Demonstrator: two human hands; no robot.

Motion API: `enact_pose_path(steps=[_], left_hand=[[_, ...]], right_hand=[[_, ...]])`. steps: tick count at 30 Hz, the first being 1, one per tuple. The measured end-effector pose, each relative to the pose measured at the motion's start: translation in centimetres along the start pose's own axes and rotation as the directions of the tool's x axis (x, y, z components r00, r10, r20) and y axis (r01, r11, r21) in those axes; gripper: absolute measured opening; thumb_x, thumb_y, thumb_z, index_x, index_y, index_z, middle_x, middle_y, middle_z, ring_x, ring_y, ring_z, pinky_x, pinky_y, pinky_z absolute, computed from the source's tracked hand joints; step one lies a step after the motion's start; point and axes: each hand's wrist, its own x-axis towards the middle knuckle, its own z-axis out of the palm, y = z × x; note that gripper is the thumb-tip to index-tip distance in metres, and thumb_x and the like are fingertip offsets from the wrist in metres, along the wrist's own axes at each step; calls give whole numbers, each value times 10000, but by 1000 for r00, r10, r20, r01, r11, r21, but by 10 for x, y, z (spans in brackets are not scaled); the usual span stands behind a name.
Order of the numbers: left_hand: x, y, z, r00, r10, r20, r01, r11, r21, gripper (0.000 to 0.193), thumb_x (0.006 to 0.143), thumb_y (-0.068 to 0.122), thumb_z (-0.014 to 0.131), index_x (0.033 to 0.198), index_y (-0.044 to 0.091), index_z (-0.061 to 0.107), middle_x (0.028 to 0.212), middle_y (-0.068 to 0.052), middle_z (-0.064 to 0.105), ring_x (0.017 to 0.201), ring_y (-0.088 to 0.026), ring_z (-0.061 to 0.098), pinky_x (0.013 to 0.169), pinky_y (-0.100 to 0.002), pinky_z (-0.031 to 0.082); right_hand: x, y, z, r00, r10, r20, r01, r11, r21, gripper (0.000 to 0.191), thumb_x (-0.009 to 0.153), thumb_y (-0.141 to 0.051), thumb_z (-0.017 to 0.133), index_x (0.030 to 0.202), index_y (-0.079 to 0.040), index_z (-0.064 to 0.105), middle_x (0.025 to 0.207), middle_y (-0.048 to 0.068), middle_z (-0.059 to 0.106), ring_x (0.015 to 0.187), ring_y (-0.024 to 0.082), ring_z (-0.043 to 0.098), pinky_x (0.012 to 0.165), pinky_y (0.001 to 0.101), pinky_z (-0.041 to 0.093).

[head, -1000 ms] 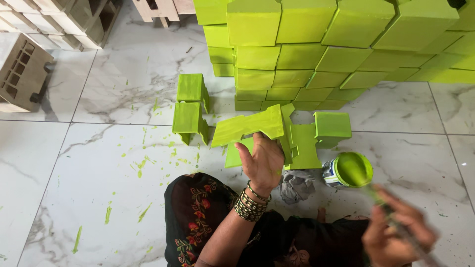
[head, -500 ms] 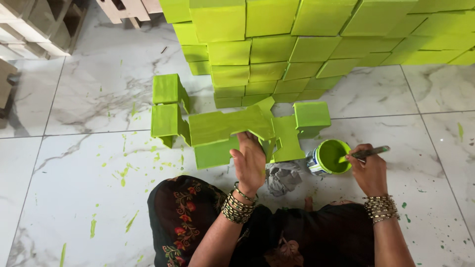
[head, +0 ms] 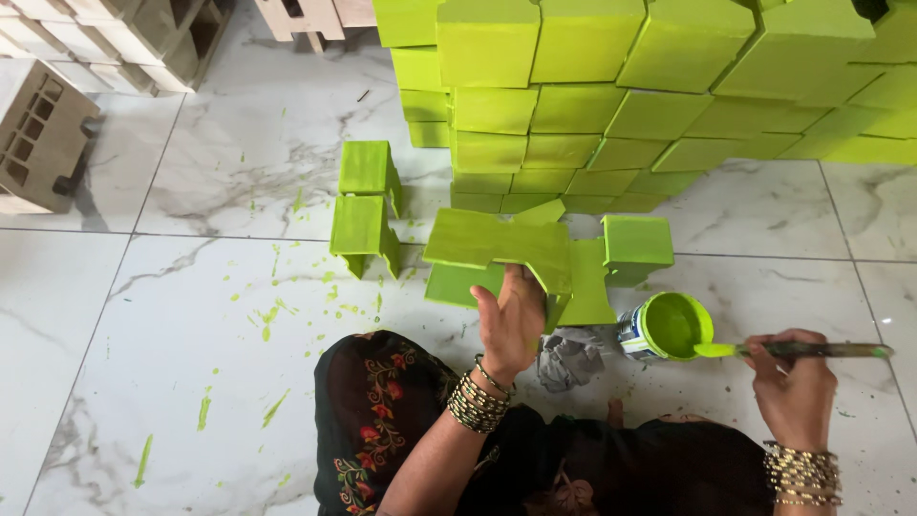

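Sitting on the white marble floor [head: 191, 382], dark floral-embroidered clothing [head: 382, 430] covering the lap. Gripping with the left hand [head: 511, 320] the near edge of a green-painted wooden stool [head: 497, 250], fingers curled round it, tilting the piece just above the floor in front of the knees. Holding in the right hand [head: 788, 382] a paintbrush [head: 812, 351], fingers closed round the handle, the green-loaded tip resting at the rim of a small paint can [head: 669, 327] full of lime-green paint. Standing the can on the floor just right of the held stool, between the two hands. Lying beside the can, a crumpled grey rag [head: 568, 358], near the left wrist. Wearing stacked bangles [head: 476, 401] on both wrists.

Standing apart to the left, two more green stools [head: 365, 205], one behind the other. Resting another green piece [head: 635, 244] just right of the held one, touching it or very near; hard telling which. Rising behind, a tall stack of painted green stools [head: 621, 86] filling the top of the view. Sitting at the upper left, unpainted wooden pieces [head: 43, 134]. Spotting the floor around the knees, green paint splashes [head: 267, 320].
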Motion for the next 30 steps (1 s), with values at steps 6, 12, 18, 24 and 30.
enact_pose_path(steps=[6, 12, 18, 24, 30], left_hand=[[-3, 14, 11, 998, -47, 33, 47, 999, -3, 1243, 887, 890, 335, 1664, -19, -2, 1714, -136, 165, 1570, -256, 205, 1286, -386, 156], [-10, 16, 17, 999, -16, 46, 16, 1000, -20, 1251, 871, 896, 331, 1657, -34, 44, 1729, -139, 162, 1591, -265, 189, 1303, -385, 134], [-14, 15, 19, 991, -53, 123, 40, 994, 102, 1272, 918, 928, 279, 1647, -102, 128, 1715, -201, 211, 1584, -294, 230, 1314, -394, 143], [-19, 13, 25, 992, -96, 83, 96, 995, 2, 1259, 864, 915, 296, 1664, -33, 81, 1708, -171, 200, 1559, -291, 245, 1291, -409, 174], [-22, 15, 19, 985, -135, 108, 134, 991, 11, 1295, 832, 946, 268, 1654, -38, 85, 1725, -151, 192, 1559, -272, 267, 1283, -387, 204]], right_hand=[[-8, 10, -6, 970, 9, -242, 130, 824, 551, 284, 1119, -21, 654, 1213, -30, 385, 1162, 172, 663, 1100, 319, 715, 951, 423, 667], [-5, 19, -11, 905, 392, -167, 75, 239, 968, 251, 1104, -37, 738, 1134, -20, 489, 1191, 180, 684, 1157, 368, 745, 1042, 479, 633], [0, 16, -10, 835, 543, 89, 79, -278, 957, 192, 1046, -59, 774, 1113, 44, 626, 1233, 227, 755, 1258, 368, 769, 1154, 489, 612], [0, 13, -7, 943, 311, 118, -44, -233, 971, 147, 1162, -80, 716, 1148, 15, 605, 1247, 169, 732, 1257, 292, 716, 1221, 437, 592], [-4, 2, -2, 987, 101, 122, -97, -225, 970, 117, 1209, -94, 635, 1144, -2, 602, 1245, 178, 709, 1236, 308, 701, 1161, 422, 582]])
